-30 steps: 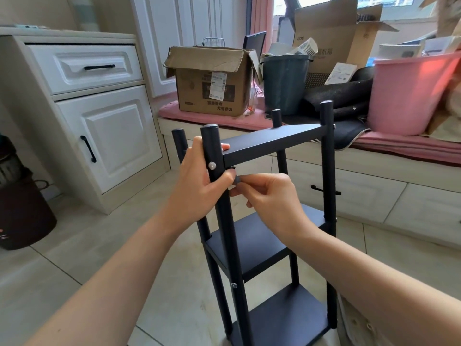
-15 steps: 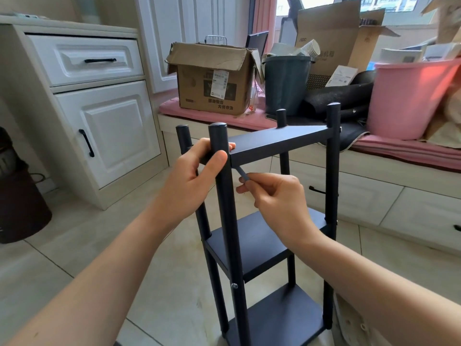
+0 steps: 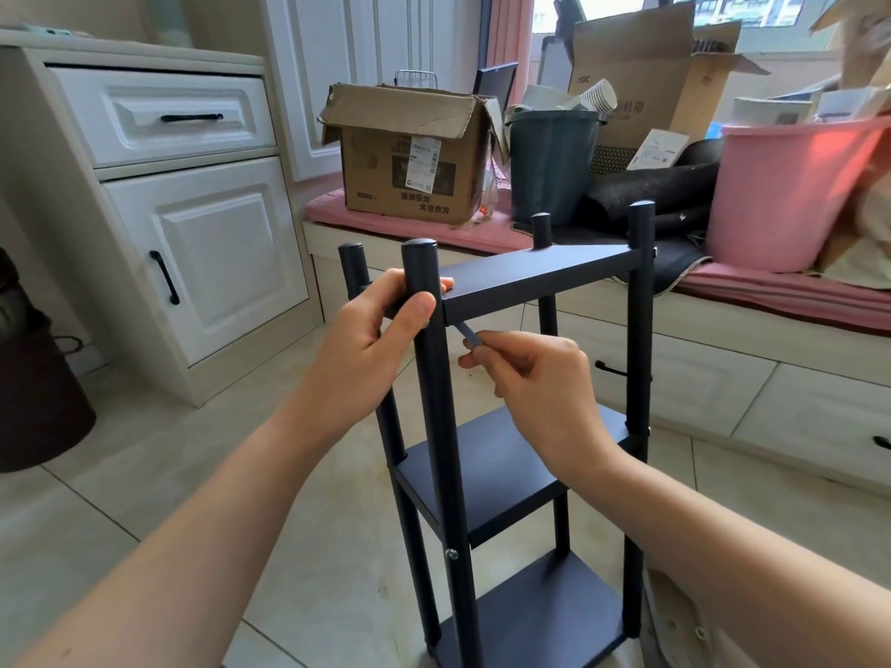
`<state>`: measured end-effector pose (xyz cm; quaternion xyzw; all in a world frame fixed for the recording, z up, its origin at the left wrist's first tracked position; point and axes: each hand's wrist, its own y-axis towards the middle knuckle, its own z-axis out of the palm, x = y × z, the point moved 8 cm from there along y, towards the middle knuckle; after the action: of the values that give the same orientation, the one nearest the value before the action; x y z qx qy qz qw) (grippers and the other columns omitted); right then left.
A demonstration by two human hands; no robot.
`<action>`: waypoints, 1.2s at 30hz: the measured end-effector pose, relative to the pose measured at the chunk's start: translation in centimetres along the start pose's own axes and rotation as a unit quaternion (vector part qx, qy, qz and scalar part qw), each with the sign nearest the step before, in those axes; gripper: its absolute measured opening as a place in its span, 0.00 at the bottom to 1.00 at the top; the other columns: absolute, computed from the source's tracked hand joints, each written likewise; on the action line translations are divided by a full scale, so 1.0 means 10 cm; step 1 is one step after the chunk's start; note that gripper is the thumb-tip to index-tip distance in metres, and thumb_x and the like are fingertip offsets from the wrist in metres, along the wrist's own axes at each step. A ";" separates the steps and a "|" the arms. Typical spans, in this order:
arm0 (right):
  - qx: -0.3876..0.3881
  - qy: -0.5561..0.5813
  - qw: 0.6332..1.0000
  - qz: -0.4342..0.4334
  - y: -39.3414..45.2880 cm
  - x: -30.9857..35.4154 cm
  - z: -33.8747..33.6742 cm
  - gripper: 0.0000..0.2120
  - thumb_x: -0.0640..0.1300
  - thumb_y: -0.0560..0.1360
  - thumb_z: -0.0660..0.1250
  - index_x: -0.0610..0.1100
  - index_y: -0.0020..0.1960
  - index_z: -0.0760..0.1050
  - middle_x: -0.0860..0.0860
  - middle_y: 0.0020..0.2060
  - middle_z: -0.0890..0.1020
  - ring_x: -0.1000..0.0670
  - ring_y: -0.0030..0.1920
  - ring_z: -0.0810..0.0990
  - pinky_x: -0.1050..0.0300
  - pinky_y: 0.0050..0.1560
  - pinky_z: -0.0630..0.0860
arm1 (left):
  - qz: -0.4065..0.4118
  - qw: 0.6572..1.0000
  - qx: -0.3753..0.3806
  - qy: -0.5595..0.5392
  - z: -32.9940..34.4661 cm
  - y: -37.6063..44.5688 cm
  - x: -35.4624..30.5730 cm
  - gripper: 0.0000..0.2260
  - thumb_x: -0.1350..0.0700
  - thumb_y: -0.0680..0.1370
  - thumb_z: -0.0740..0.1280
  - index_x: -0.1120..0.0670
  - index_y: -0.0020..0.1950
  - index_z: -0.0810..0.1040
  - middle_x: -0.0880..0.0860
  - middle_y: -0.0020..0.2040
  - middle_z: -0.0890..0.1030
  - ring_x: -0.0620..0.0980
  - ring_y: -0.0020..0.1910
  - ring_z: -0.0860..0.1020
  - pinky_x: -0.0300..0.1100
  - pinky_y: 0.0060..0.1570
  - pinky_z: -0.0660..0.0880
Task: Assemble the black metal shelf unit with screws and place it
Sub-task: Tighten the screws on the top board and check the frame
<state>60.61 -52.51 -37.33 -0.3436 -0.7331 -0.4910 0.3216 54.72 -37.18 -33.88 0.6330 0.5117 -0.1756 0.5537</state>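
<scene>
The black shelf unit [image 3: 525, 426] stands upright on the tiled floor [image 3: 159, 474] right in front of me, and I place everything else by it. Behind it runs the window bench with its pink cushion [image 3: 771, 291], loaded with a pink tub [image 3: 790, 195], a dark green bin [image 3: 552, 166] and a cardboard box [image 3: 410, 156]. To the shelf's left is the white cabinet [image 3: 183, 209].

The shelf has four round posts and three flat tiers. My left hand [image 3: 366, 349] wraps around the near post [image 3: 434, 378] at the top tier's [image 3: 540, 279] corner, thumb pressed on the post's front, the other fingers curled behind it. My right hand [image 3: 540, 392] sits just right of that post, below the top tier, with thumb and forefinger pinching a small grey hex key [image 3: 470, 336] whose tip reaches up to the tier's underside corner. A silver screw [image 3: 451, 553] shows lower on the same post.
</scene>
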 end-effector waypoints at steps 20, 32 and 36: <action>-0.014 -0.105 0.985 -0.135 0.03 0.15 0.26 0.06 0.40 0.78 0.69 0.40 0.47 0.85 0.51 0.37 0.86 0.52 0.35 0.82 0.54 0.41 0.78 | 0.002 1.000 0.004 -0.001 0.01 -0.02 0.00 0.15 0.46 0.81 0.59 0.49 0.64 0.78 0.45 0.58 0.82 0.42 0.59 0.78 0.31 0.59 0.71; 0.007 -0.079 0.994 -0.080 0.08 0.02 0.33 0.09 0.44 0.80 0.66 0.43 0.48 0.84 0.52 0.35 0.85 0.50 0.35 0.80 0.48 0.41 0.78 | 0.005 1.000 0.007 -0.001 0.00 -0.03 0.00 0.14 0.48 0.83 0.59 0.50 0.64 0.78 0.45 0.57 0.82 0.44 0.58 0.79 0.31 0.59 0.72; 0.008 -0.079 0.993 -0.092 0.04 0.06 0.18 0.09 0.41 0.81 0.65 0.40 0.47 0.82 0.52 0.32 0.81 0.51 0.33 0.78 0.51 0.39 0.76 | 0.006 1.000 0.007 0.002 0.00 -0.03 -0.02 0.14 0.46 0.81 0.59 0.47 0.62 0.78 0.44 0.56 0.82 0.41 0.56 0.78 0.28 0.56 0.71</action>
<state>60.39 -50.62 -37.20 -0.3096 -0.7890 -0.4837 0.2184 54.39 -37.35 -33.86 0.6398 0.5078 -0.1748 0.5498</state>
